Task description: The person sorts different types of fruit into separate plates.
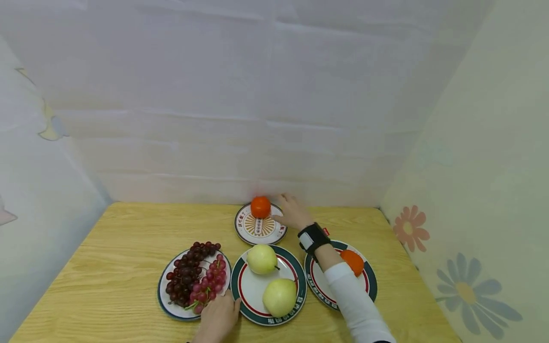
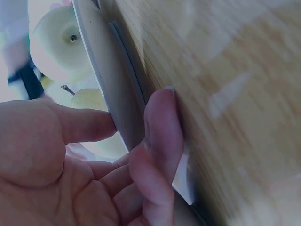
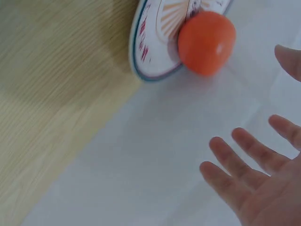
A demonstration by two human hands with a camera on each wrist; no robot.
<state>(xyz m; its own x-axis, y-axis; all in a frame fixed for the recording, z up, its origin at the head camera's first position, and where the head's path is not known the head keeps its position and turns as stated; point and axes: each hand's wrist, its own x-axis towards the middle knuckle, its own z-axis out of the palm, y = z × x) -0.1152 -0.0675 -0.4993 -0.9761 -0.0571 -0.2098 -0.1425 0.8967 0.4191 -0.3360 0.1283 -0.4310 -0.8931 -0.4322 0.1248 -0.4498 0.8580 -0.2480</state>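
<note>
In the head view my left hand [image 1: 219, 315] is at the near left rim of the middle plate [image 1: 300, 267], which has a dark green rim and bears two pale yellow pears [image 1: 279, 297]. The left wrist view shows the thumb [image 2: 91, 125] on that plate's edge and a bent finger [image 2: 164, 122] on its underside, pinching the rim. My right hand [image 1: 295, 213] reaches to the far side, fingers spread and holding nothing. Left of it, a round orange-red fruit [image 1: 260, 207] lies on a small patterned plate [image 1: 276, 233]; the right wrist view shows a gap between hand and fruit.
A plate [image 1: 165, 302] on the left bears dark red grapes [image 1: 187, 274] and pinker grapes [image 1: 210, 285]. On the right, partly behind my forearm, a green-rimmed plate [image 1: 371, 286] bears another orange fruit [image 1: 352, 263]. A cloth-covered wall [image 1: 193, 162] stands along the table's far edge.
</note>
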